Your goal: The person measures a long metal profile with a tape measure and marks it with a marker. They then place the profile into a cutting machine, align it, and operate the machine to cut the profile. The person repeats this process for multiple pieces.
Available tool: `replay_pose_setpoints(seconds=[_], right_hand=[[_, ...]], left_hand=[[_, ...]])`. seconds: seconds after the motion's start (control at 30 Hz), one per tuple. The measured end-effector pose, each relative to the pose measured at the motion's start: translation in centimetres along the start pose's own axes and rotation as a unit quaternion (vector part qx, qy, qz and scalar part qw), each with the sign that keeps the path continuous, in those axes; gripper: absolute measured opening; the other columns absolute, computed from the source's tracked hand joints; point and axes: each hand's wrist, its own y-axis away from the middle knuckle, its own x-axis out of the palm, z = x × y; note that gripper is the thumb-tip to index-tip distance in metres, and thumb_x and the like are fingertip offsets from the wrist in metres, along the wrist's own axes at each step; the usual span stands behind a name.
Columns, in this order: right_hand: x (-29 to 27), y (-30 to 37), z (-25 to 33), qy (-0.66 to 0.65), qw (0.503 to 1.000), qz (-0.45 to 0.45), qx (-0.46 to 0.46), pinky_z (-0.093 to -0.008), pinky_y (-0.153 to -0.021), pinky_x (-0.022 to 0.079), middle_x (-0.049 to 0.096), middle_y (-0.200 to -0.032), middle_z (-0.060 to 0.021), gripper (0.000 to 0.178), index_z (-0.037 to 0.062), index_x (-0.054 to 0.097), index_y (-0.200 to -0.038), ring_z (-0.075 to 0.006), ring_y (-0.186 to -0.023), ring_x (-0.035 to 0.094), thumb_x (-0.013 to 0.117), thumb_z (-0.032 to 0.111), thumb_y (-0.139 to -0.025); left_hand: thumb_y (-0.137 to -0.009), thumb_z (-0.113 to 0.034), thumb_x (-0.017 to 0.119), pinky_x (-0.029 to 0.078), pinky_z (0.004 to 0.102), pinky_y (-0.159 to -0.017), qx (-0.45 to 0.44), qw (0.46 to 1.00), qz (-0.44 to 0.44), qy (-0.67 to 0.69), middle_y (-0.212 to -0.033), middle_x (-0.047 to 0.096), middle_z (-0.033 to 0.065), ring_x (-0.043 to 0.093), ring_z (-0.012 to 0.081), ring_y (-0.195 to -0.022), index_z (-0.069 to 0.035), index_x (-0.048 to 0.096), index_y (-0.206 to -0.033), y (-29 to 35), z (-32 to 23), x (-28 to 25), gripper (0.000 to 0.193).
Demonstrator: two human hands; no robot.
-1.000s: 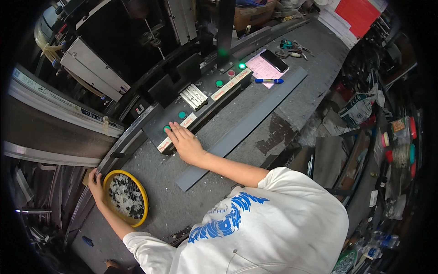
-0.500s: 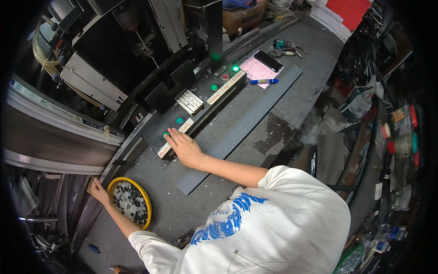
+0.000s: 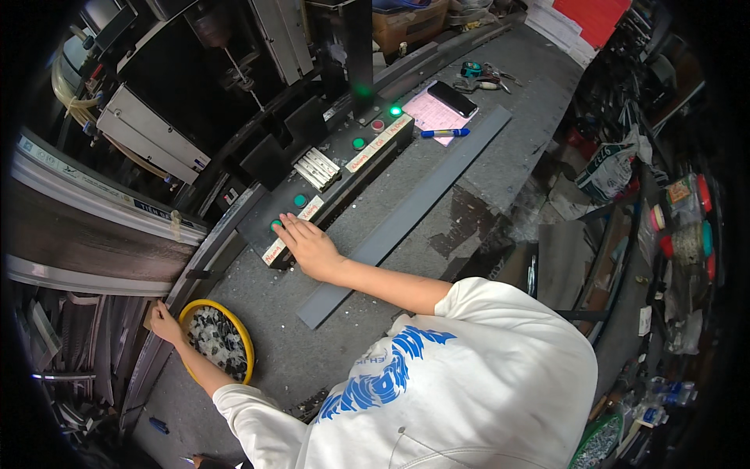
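My right hand (image 3: 312,248) lies over the near end of a dark control box (image 3: 255,233), fingers stretched out and holding nothing. A fingertip rests at the green push button (image 3: 276,225) at that end. A second green button (image 3: 300,201) sits just beyond my fingers. At the far left, my left hand (image 3: 166,324) is closed, its fingers pinched at a small brownish piece beside the long metal rail (image 3: 181,291). What exactly it grips is too small to tell. Next to that hand stands a yellow basin (image 3: 251,352) filled with small black and clear scraps.
A long grey strip (image 3: 406,215) lies across the workbench. Farther back are a pink paper (image 3: 426,116), a phone (image 3: 452,99), a blue marker (image 3: 445,134) and a tape measure (image 3: 471,69). A machine with a drill-like spindle (image 3: 241,74) stands behind the control box.
The whole view has shifted slightly, so things sit a little farther left and up. Both hands keep nearly the same places, the right fingers still at the green button.
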Motion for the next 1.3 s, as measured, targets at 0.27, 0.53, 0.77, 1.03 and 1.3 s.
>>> replay_pose_setpoints(seconds=[0.27,0.53,0.77,1.03,1.3], right_hand=[[-0.2,-0.4,0.2,0.003,1.0,-0.004,0.009,-0.0422,-0.113,0.033,0.048,-0.141,-0.0263,0.057,-0.0055,0.043,-0.139,-0.0371,-0.135,0.044,0.054,0.008,-0.085],[-0.3,-1.1,0.3,-0.041,0.999,-0.01,0.027,-0.0427,-0.106,0.041,0.054,-0.134,-0.023,0.05,-0.0024,0.051,-0.132,-0.0367,-0.126,0.051,0.054,0.002,-0.082],[0.0,-1.2,0.2,-0.003,0.999,-0.027,0.017,-0.0396,-0.102,0.044,0.058,-0.129,-0.0231,0.046,-0.0044,0.055,-0.126,-0.0344,-0.123,0.054,0.057,0.008,-0.082],[-1.9,-2.6,-0.7,-0.089,0.994,0.047,0.035,-0.0437,-0.099,0.046,0.06,-0.124,-0.0208,0.047,-0.0028,0.058,-0.124,-0.0358,-0.118,0.055,0.056,-0.003,-0.077],[-3.2,-2.5,-3.8,-0.085,0.99,-0.009,0.114,-0.0431,-0.102,0.044,0.053,-0.129,-0.0227,0.048,-0.0071,0.051,-0.125,-0.0384,-0.121,0.05,0.054,-0.008,-0.078]], left_hand=[[-0.097,-0.036,0.059,0.041,0.0412,-0.066,0.028,0.999,-0.02,-0.003,-0.07,0.062,0.0142,0.056,0.0291,-0.068,-0.001,0.064,-0.076,0.1,0.0,0.0,0.041],[-0.096,-0.036,0.059,0.04,0.0422,-0.064,0.04,0.998,-0.04,-0.002,-0.066,0.056,0.0135,0.053,0.0288,-0.066,-0.001,0.06,-0.072,0.5,-0.8,-0.2,0.042],[-0.095,-0.033,0.062,0.042,0.0429,-0.066,0.008,0.999,-0.032,0.01,-0.068,0.06,0.0136,0.055,0.0298,-0.067,-0.003,0.064,-0.073,0.6,-1.5,-0.3,0.037],[-0.093,-0.035,0.064,0.045,0.0435,-0.068,0.018,0.999,-0.025,-0.031,-0.072,0.065,0.015,0.06,0.0331,-0.071,-0.006,0.071,-0.077,0.5,-0.6,-0.3,0.035],[-0.092,-0.032,0.066,0.043,0.0427,-0.066,0.022,0.998,-0.058,0.0,-0.067,0.061,0.0152,0.058,0.0324,-0.068,-0.003,0.066,-0.072,0.6,-2.0,-0.5,0.035]])
